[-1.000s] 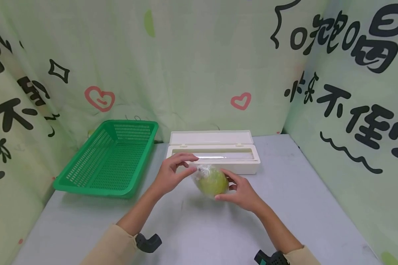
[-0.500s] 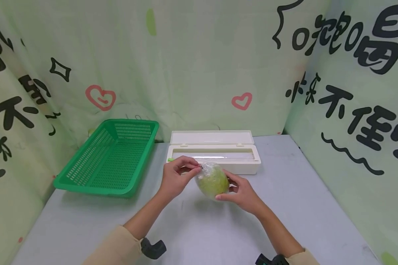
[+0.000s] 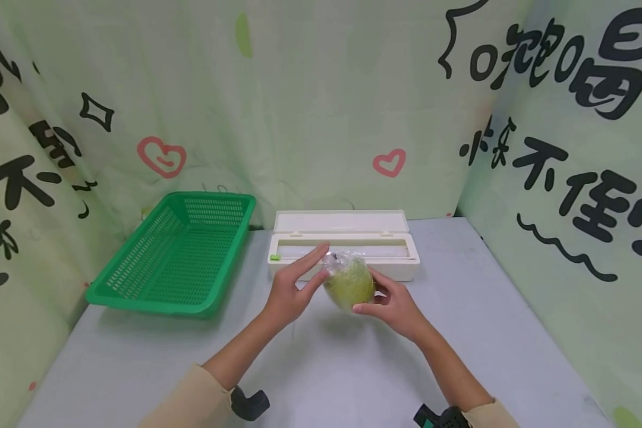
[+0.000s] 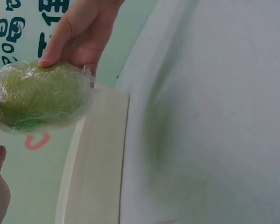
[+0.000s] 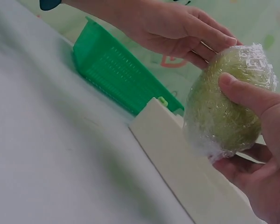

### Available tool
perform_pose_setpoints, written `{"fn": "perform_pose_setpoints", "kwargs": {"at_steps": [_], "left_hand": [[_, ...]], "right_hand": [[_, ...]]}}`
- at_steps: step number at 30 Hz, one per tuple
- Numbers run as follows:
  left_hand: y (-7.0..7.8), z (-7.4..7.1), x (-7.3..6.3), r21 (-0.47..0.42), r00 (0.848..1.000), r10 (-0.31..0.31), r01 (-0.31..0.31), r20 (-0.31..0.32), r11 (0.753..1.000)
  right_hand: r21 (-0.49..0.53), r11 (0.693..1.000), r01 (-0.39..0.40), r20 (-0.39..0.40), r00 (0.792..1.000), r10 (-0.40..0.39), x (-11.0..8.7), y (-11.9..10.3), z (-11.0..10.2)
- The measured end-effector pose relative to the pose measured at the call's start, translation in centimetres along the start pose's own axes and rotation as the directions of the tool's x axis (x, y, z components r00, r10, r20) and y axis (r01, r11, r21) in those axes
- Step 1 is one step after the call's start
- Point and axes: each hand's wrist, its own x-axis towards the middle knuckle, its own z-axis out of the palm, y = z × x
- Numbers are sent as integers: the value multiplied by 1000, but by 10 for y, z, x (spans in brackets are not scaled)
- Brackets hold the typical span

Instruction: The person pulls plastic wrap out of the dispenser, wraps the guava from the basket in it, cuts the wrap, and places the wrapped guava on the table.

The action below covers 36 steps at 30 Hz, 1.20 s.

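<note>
A yellow-green fruit (image 3: 349, 285) wrapped in clear cling film hangs above the table, in front of the white dispenser box. My right hand (image 3: 398, 306) grips it from the right, with the thumb (image 5: 245, 93) on its near side and the fingers behind and under it. On the other side, my left hand (image 3: 294, 291) has its fingers extended, the thumb tip right at the bunched film near the fruit's top. In the right wrist view, the left hand's straight fingers (image 5: 210, 35) reach the fruit's far side. Crinkled film (image 5: 256, 53) gathers at one end of the fruit.
A white cling film box (image 3: 353, 270) with its lid raised stands at the back, a roll and a green slider (image 3: 275, 257) showing on it. To the left sits a green plastic basket (image 3: 150, 306). Printed curtains enclose the table's back and sides.
The left hand first closed its fingertips on the film at the top, then spread them. The fruit and right hand have shifted slightly right and up.
</note>
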Motion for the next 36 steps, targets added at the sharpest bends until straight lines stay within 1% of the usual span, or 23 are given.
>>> {"fn": "perform_pose_setpoints", "kwargs": {"at_steps": [3, 6, 8, 11, 13, 15, 16, 18, 20, 22, 23, 27, 29, 30, 31, 33, 34, 36], "left_hand": [[1, -1, 1, 37, 999, 6, -8, 53, 999], [4, 1, 0, 51, 998, 20, -23, 68, 998], [7, 3, 0, 38, 999, 33, -34, 42, 999], [9, 5, 0, 5, 998, 60, -60, -26, 998], [10, 6, 1, -13, 996, 71, -72, -59, 997], [10, 7, 1, -29, 995, 66, -68, -70, 997], [10, 7, 2, -42, 997, 51, -54, -64, 998], [11, 6, 4, -83, 999, 2, -5, -34, 997], [12, 4, 8, -141, 998, -58, 58, 5, 988], [14, 2, 13, -185, 994, -100, 107, 46, 977], [15, 1, 16, -202, 992, -109, 120, 68, 972], [16, -2, 23, -303, 984, -87, 130, 153, 944], [17, -2, 24, -374, 981, -83, 145, 177, 916], [18, -2, 23, -410, 980, -85, 153, 180, 899], [18, -1, 23, -427, 980, -90, 158, 175, 890], [18, 3, 22, -451, 986, -82, 140, 147, 881], [18, 4, 21, -454, 989, -75, 126, 130, 882], [17, 8, 19, -439, 994, -53, 88, 91, 894]], "right_hand": [[6, 1000, 14, 1, 1000, -14, -1, -4, 1], [2, 1000, 22, -1, 1000, -22, -2, -7, 3], [-3, 999, 32, -9, 999, -32, -2, -9, 4], [-3, 999, 51, -7, 999, -52, -2, -11, 6], [0, 998, 63, -2, 998, -63, -1, -12, 7], [8, 997, 72, 3, 997, -72, 0, -13, 8], [7, 997, 75, 1, 997, -75, 1, -14, 9], [3, 997, 81, -11, 997, -81, 2, -17, 9], [-6, 996, 94, -5, 996, -94, 4, -19, 10], [-22, 994, 103, 31, 994, -102, 5, -20, 12], [-23, 994, 108, 59, 993, -107, 6, -20, 13], [-4, 993, 114, 164, 980, -112, 5, -19, 17], [16, 993, 119, 186, 975, -120, 5, -18, 18], [19, 993, 120, 187, 975, -122, 5, -19, 19], [21, 993, 120, 188, 975, -122, 4, -19, 20], [10, 992, 123, 181, 976, -123, 4, -19, 21], [2, 993, 122, 174, 977, -120, 3, -19, 21], [-17, 992, 121, 158, 980, -117, 1, -20, 22]]}}
